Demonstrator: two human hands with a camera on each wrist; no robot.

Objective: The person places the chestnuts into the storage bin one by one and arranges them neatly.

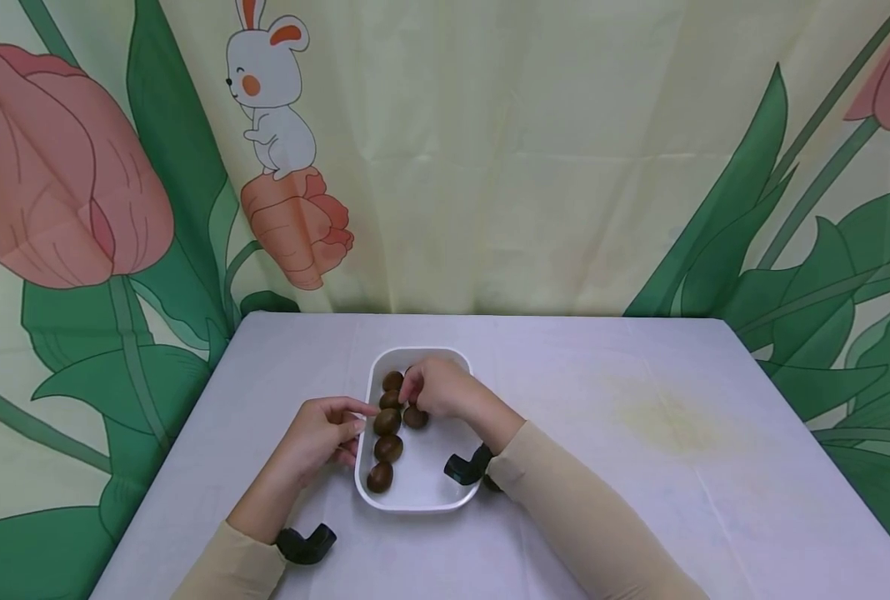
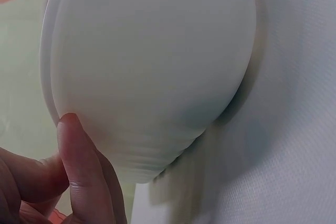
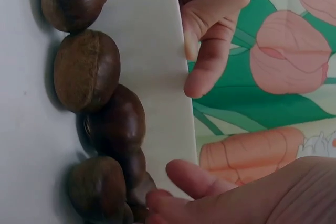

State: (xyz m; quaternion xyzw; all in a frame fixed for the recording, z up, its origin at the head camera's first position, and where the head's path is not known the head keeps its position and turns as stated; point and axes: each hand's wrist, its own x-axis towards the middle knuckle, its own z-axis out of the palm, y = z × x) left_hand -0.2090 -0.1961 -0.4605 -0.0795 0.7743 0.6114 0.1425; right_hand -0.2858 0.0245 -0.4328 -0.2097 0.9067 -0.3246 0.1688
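A white tray [image 1: 430, 498] stands on the table with several brown chestnuts [image 1: 388, 448] in a row along its left side. Another chestnut [image 1: 415, 417] lies just right of that row. My left hand [image 1: 317, 433] grips the tray's left rim; in the left wrist view its fingers [image 2: 86, 171] lie against the outer wall. My right hand [image 1: 445, 388] reaches inside over the far part of the tray, fingers bent down, and pinches a chestnut mostly hidden by them. In the right wrist view the right fingertips [image 3: 157, 200] are right beside the chestnuts [image 3: 97, 187].
A dark chestnut [image 1: 492, 483] shows partly beneath the right sleeve, outside the tray's right rim. Black wrist cameras [image 1: 306, 544] stick out from both wrists. A white cloth [image 1: 625, 517] covers the table, and a printed curtain [image 1: 505, 167] hangs behind its far edge.
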